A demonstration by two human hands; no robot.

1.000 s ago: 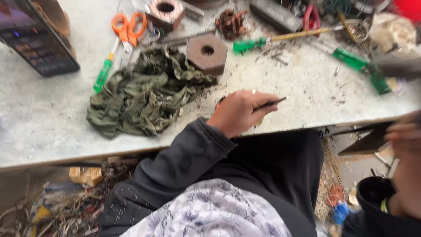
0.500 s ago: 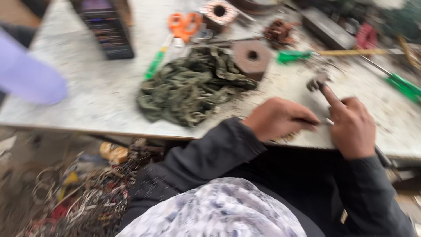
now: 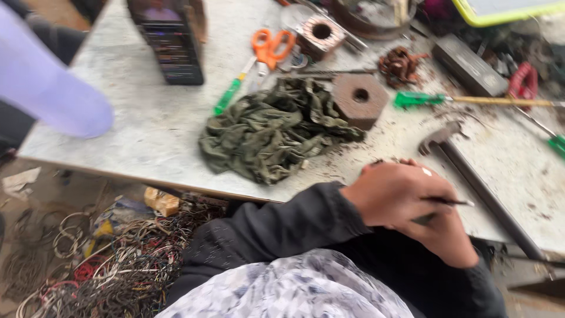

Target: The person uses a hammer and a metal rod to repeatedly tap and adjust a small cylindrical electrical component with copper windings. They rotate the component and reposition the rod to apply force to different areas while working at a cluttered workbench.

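My left hand (image 3: 397,194), in a black sleeve, hovers at the table's near edge, closed on a thin dark rod (image 3: 450,202) whose tip points right. Right under it, touching it, is my right hand (image 3: 456,244), mostly covered; its grip is hidden. A hammer (image 3: 438,136) with a long dark handle lies just beyond both hands. A crumpled olive-green cloth (image 3: 271,132) is to the left on the grey table (image 3: 135,129), next to a brown metal block with a centre hole (image 3: 360,99).
Orange scissors (image 3: 271,44), two green-handled screwdrivers (image 3: 226,100) (image 3: 419,99), a copper-wound core (image 3: 321,35), a tangle of copper winding (image 3: 400,65) and a dark upright device (image 3: 170,44) sit farther back. Another person's pale purple sleeve (image 3: 53,94) reaches in at left. Tangled wires (image 3: 112,271) cover the floor.
My right hand has pulled back from the hammer head to beneath my left hand. The view has shifted, so the table's objects now sit further right in the picture.
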